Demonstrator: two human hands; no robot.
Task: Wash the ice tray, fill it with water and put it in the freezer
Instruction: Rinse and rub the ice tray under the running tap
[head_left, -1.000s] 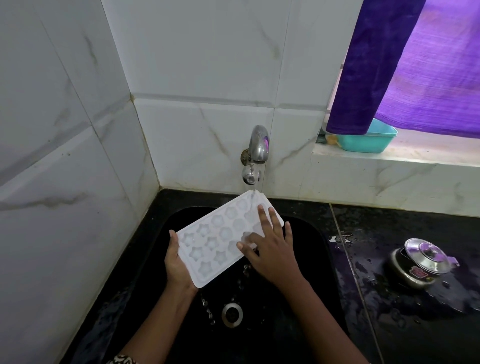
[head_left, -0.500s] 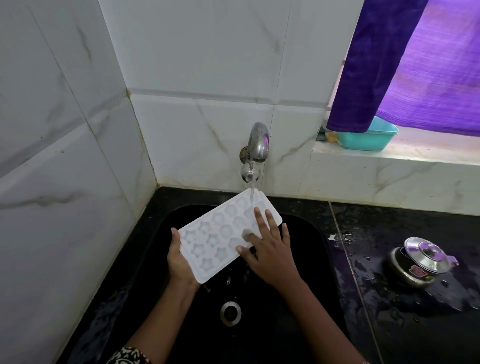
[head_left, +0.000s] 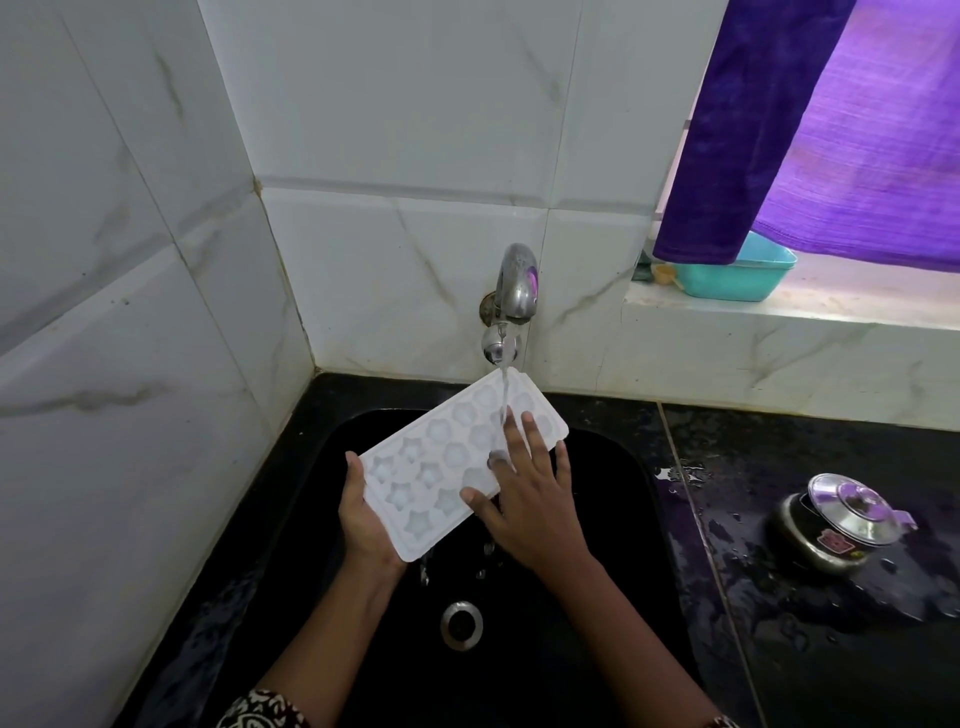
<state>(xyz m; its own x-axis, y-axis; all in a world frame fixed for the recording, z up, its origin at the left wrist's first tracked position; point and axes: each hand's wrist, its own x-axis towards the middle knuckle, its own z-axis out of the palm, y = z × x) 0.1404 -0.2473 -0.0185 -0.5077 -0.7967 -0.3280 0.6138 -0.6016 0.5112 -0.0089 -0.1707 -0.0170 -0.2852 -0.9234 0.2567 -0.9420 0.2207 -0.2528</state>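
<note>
white tiled corner, black sink (head_left: 613, 519) at lower centre, tap (head_left: 511, 291) running.
ice tray (head_left: 457, 457) tilted mid-frame under the stream; left hand (head_left: 363, 514) grips its near end, right hand (head_left: 524, 493) rubs with spread fingers. washing underway; filling, freezer remain.

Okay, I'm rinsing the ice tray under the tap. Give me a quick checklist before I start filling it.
1. Tap running: ok, the stream lands on the far end of the tray.
2. Hold: ok, the left hand grips the near end; the right hand lays straight fingers on top.
3. Tray level for filling: not ok, it is tilted and water drips off into the sink.
4. Moulds clean: cannot tell.
5. Drain uncovered: ok.
</note>
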